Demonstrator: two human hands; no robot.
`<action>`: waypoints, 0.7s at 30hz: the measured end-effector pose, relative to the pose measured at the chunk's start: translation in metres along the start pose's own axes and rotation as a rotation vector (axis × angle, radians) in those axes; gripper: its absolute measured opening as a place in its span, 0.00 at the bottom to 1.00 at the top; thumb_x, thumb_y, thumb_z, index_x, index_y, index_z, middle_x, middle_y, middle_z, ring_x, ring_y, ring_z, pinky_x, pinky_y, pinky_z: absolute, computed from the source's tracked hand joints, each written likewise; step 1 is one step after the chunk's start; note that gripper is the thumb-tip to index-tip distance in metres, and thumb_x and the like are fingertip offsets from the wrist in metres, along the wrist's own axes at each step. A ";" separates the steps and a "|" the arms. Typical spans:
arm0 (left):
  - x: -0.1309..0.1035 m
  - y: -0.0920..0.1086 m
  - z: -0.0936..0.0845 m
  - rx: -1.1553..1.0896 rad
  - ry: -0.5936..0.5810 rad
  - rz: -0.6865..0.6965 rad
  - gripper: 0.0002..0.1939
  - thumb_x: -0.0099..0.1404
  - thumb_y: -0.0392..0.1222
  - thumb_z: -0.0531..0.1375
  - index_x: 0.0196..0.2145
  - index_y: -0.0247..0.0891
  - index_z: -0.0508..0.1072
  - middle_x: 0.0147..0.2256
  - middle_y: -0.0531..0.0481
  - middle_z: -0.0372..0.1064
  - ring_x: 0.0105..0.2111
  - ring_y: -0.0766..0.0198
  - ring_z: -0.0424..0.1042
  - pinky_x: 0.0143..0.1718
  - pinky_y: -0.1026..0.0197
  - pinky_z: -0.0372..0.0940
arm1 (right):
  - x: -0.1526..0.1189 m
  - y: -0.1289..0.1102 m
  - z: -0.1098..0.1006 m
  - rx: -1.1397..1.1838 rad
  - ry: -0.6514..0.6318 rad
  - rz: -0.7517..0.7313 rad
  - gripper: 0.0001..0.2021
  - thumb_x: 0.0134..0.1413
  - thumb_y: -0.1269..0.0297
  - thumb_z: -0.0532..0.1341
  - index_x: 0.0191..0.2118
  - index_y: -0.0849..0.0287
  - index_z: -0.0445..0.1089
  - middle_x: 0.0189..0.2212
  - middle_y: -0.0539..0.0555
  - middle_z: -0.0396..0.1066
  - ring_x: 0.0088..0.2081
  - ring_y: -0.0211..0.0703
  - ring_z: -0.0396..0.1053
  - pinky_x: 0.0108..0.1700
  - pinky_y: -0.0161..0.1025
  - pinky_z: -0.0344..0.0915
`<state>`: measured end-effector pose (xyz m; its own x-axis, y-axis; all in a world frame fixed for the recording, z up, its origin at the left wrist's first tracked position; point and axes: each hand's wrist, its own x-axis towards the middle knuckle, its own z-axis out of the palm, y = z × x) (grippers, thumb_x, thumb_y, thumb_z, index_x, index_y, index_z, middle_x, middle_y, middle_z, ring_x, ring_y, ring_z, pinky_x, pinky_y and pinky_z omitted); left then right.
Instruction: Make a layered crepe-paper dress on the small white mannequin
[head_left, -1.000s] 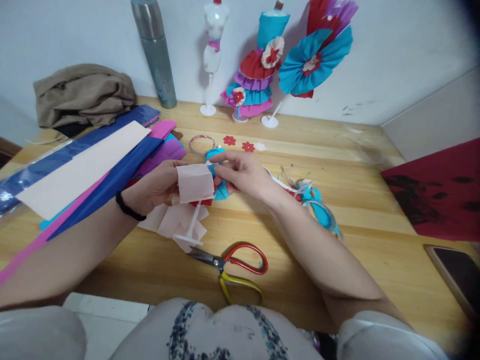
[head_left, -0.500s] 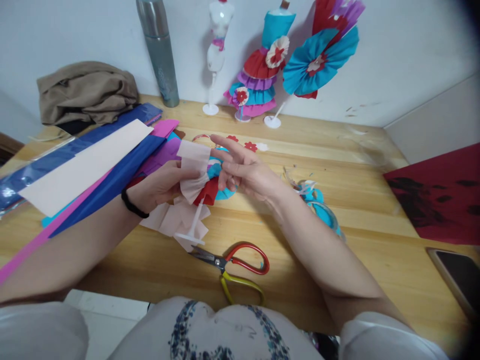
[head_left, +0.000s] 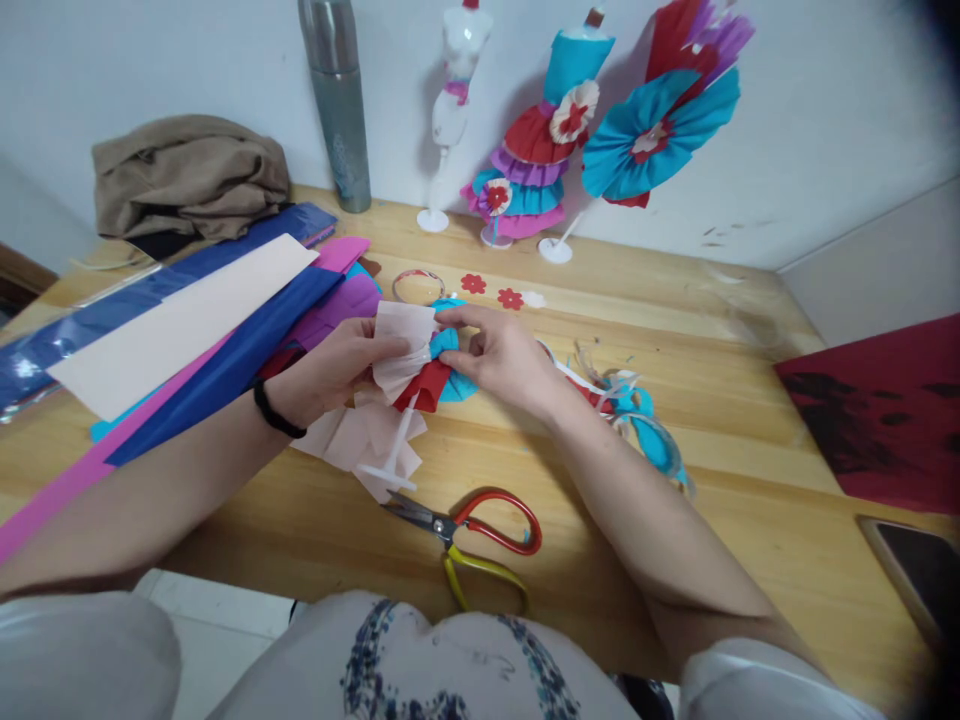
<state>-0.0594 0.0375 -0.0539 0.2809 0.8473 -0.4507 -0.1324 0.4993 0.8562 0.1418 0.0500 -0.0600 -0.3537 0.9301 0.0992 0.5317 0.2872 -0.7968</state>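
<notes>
My left hand (head_left: 341, 365) pinches a gathered piece of cream crepe paper (head_left: 403, 328) between thumb and fingers, against a miniature dress form that lies tilted. The form's white stand base (head_left: 386, 477) points toward me. A turquoise band (head_left: 444, 344) and a red paper ruffle (head_left: 426, 386) wrap the form. My right hand (head_left: 514, 365) is closed around the form at the turquoise band, thumb and index finger on either side of it. Most of the form's body is hidden by paper and fingers. Cream paper pieces (head_left: 352, 440) lie below my left hand.
Scissors (head_left: 442, 525) lie splayed near the front edge. Crepe paper strips (head_left: 187, 330) cover the left side, by a brown cloth (head_left: 187, 180) and a thermos (head_left: 341, 130). Dressed forms (head_left: 529, 170) stand at the back. Turquoise scraps and tape (head_left: 649, 430) and a phone (head_left: 911, 570) are right.
My right hand's fingers, spread before, have come together onto the turquoise band. The left hand keeps its pinch on the cream paper. The whole view has shifted slightly.
</notes>
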 end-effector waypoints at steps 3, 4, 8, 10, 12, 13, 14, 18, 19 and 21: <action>-0.003 -0.001 0.002 0.077 0.031 0.107 0.09 0.51 0.37 0.69 0.31 0.32 0.78 0.28 0.49 0.77 0.25 0.67 0.75 0.26 0.67 0.69 | 0.002 0.003 0.008 -0.005 -0.011 -0.028 0.19 0.49 0.71 0.65 0.49 0.59 0.76 0.32 0.52 0.73 0.31 0.41 0.66 0.33 0.37 0.60; -0.004 -0.001 0.002 0.103 0.038 0.146 0.09 0.51 0.38 0.69 0.31 0.32 0.78 0.28 0.49 0.77 0.26 0.66 0.75 0.27 0.67 0.69 | 0.003 0.004 0.010 0.003 -0.006 -0.028 0.18 0.49 0.72 0.64 0.48 0.58 0.76 0.31 0.51 0.73 0.31 0.41 0.66 0.33 0.37 0.60; -0.007 -0.002 0.001 0.248 0.046 0.233 0.15 0.51 0.45 0.70 0.34 0.32 0.78 0.30 0.47 0.78 0.26 0.64 0.75 0.27 0.65 0.68 | 0.007 0.004 0.017 0.031 0.035 -0.003 0.16 0.49 0.73 0.63 0.45 0.55 0.77 0.28 0.49 0.71 0.31 0.42 0.67 0.34 0.37 0.60; -0.008 -0.001 0.002 0.336 0.051 0.270 0.18 0.51 0.48 0.70 0.35 0.32 0.78 0.31 0.46 0.78 0.27 0.63 0.75 0.27 0.64 0.67 | 0.007 0.003 0.017 0.030 0.056 0.015 0.15 0.49 0.72 0.63 0.44 0.55 0.77 0.28 0.49 0.72 0.32 0.43 0.68 0.34 0.37 0.61; -0.008 0.000 0.005 0.456 0.064 0.328 0.17 0.51 0.48 0.70 0.34 0.32 0.79 0.31 0.47 0.78 0.29 0.62 0.75 0.27 0.64 0.67 | 0.008 0.002 0.017 0.031 0.063 0.018 0.14 0.49 0.73 0.63 0.42 0.55 0.77 0.29 0.49 0.72 0.32 0.43 0.68 0.35 0.37 0.61; -0.008 0.000 0.005 0.530 0.079 0.360 0.15 0.51 0.47 0.70 0.33 0.33 0.79 0.30 0.47 0.77 0.29 0.61 0.74 0.27 0.64 0.66 | 0.008 0.002 0.017 0.031 0.063 0.016 0.14 0.49 0.73 0.63 0.42 0.55 0.77 0.29 0.49 0.72 0.32 0.43 0.68 0.35 0.37 0.61; -0.007 0.000 0.006 0.604 0.101 0.393 0.14 0.51 0.46 0.69 0.31 0.33 0.79 0.29 0.48 0.77 0.29 0.61 0.74 0.28 0.64 0.66 | 0.008 0.001 0.017 0.029 0.063 0.016 0.13 0.48 0.73 0.62 0.41 0.55 0.77 0.29 0.49 0.72 0.32 0.43 0.68 0.35 0.37 0.61; 0.000 -0.008 0.002 0.810 0.239 0.552 0.13 0.54 0.47 0.67 0.31 0.33 0.78 0.32 0.46 0.77 0.32 0.60 0.74 0.30 0.63 0.65 | 0.010 0.003 0.017 0.016 0.069 0.042 0.12 0.49 0.72 0.63 0.41 0.57 0.77 0.28 0.50 0.71 0.30 0.42 0.66 0.33 0.37 0.60; 0.001 -0.010 0.001 0.837 0.263 0.593 0.13 0.55 0.48 0.67 0.31 0.33 0.78 0.33 0.46 0.78 0.33 0.60 0.74 0.31 0.62 0.65 | 0.011 0.004 0.016 0.023 0.059 0.045 0.12 0.49 0.72 0.63 0.41 0.57 0.77 0.27 0.50 0.71 0.30 0.42 0.66 0.32 0.37 0.60; 0.003 -0.012 -0.001 0.864 0.283 0.631 0.13 0.56 0.48 0.67 0.30 0.33 0.78 0.35 0.45 0.78 0.34 0.60 0.74 0.32 0.62 0.66 | 0.012 0.007 0.014 0.050 0.021 0.044 0.12 0.50 0.72 0.63 0.41 0.56 0.77 0.26 0.49 0.70 0.29 0.40 0.64 0.31 0.36 0.59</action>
<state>-0.0580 0.0339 -0.0656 0.1543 0.9711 0.1819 0.5639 -0.2377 0.7909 0.1302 0.0595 -0.0724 -0.3140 0.9464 0.0758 0.5070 0.2346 -0.8294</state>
